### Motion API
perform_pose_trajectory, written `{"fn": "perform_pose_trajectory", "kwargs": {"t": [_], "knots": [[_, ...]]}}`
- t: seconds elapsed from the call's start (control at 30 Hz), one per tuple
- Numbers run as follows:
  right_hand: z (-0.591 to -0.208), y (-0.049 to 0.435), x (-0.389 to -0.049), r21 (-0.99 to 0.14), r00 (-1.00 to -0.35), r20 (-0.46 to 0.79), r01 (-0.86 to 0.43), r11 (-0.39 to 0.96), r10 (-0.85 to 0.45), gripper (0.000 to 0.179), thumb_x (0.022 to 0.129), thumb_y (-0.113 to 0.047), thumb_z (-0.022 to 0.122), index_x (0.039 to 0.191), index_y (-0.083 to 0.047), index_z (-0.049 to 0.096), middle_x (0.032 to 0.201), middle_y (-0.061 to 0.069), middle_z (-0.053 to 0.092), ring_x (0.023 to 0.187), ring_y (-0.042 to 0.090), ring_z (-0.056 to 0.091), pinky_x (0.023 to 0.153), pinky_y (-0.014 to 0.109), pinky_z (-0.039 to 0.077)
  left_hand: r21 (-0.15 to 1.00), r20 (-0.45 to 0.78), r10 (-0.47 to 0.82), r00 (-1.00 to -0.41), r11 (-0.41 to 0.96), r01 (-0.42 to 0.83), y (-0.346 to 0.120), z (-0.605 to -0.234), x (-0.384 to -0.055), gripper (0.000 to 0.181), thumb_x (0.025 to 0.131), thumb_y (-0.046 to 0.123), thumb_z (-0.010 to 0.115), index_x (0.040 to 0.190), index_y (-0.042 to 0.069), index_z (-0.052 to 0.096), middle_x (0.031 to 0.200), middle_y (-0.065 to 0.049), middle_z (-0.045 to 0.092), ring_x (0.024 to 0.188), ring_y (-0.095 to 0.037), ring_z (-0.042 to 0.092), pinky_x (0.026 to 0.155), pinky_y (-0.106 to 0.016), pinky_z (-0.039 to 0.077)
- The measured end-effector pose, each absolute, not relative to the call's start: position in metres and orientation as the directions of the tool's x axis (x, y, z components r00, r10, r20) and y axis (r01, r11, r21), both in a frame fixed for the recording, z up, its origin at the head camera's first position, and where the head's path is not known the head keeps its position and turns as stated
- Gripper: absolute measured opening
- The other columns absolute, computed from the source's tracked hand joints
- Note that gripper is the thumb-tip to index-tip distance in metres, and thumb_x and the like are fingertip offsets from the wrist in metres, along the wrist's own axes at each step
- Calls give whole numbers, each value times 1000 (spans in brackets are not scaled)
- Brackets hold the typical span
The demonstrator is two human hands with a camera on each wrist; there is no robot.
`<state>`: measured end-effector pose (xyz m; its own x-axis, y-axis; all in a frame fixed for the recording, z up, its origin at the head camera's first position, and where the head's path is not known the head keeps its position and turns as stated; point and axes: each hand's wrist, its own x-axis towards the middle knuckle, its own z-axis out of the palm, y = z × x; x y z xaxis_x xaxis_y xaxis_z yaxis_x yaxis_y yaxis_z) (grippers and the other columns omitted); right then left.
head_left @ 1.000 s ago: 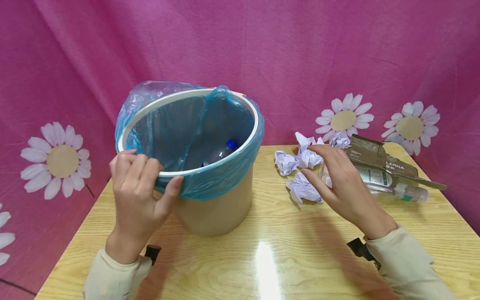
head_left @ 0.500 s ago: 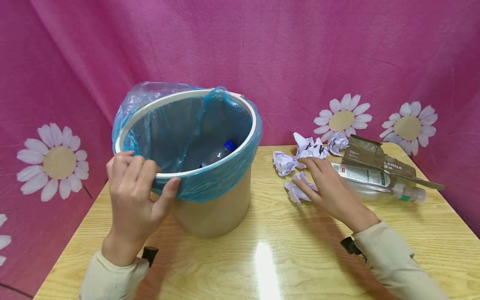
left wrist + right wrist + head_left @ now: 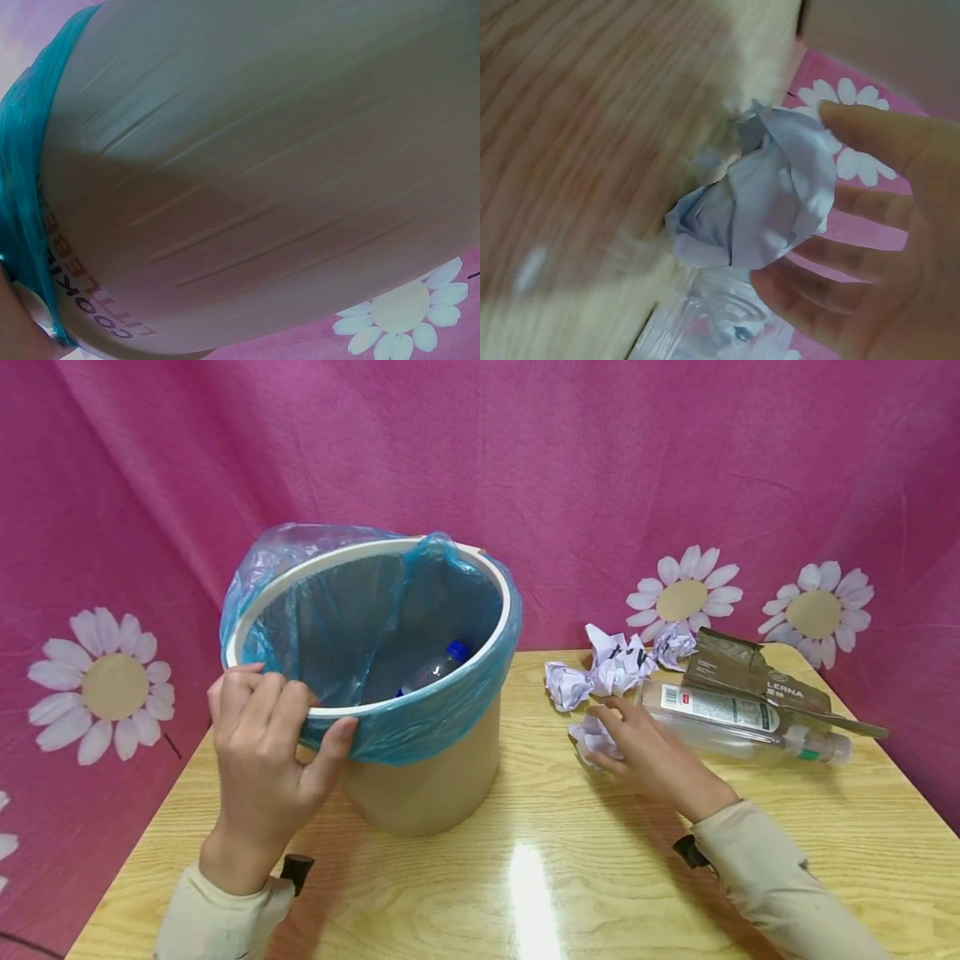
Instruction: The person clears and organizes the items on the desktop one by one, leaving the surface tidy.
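Observation:
My left hand grips the near-left rim of a beige trash can, fingers over the edge and thumb outside. A blue bag lines the can and folds over its white rim. Inside, a clear bottle with a blue cap shows, and another bit of blue beside it. My right hand has its thumb and fingers around the nearest crumpled paper ball, which the right wrist view also shows between them. The left wrist view shows mostly the can's ribbed, lettered side.
More crumpled paper balls lie just behind the right hand. To its right rest a clear plastic bottle on its side and a flattened brown carton. The wooden table ends against a pink curtain with daisies.
My right hand has moved left and down onto the nearest paper ball, and its fingers have drawn in around it. My left hand keeps its grip on the rim; the can barely shifts.

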<state>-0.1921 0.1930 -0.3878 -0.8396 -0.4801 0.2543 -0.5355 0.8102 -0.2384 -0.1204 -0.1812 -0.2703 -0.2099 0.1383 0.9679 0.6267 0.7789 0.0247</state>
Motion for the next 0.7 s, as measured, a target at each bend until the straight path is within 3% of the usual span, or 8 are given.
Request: {"fn": "perform_pose_trajectory", "kwargs": {"t": [0.2,0.4,0.7], "knots": [[-396,195,-194,-195,-793,290,-597,778,-536,43,82,-9,81,121,-2,63,112,17,65,90,31,65,75,46,57,22,966,145,-214,779,627,-182,-272,-120,62,99,53,49,68,0,44,62,-13,39,73,-42,42,83,-60,35],[-396,197,-195,-187,-775,296,-620,762,-558,42,80,-7,82,119,-3,65,96,11,68,78,22,62,72,43,55,22,963,152,-224,782,622,-182,-272,-119,61,99,53,49,68,1,43,62,-13,39,73,-41,42,83,-60,35],[-394,199,-197,-195,-792,257,-604,773,-554,43,83,-11,80,123,-7,65,91,10,68,79,23,61,73,44,53,20,961,156,-226,780,625,-183,-272,-119,61,99,53,49,68,1,44,63,-13,39,73,-41,43,83,-60,34]]}}
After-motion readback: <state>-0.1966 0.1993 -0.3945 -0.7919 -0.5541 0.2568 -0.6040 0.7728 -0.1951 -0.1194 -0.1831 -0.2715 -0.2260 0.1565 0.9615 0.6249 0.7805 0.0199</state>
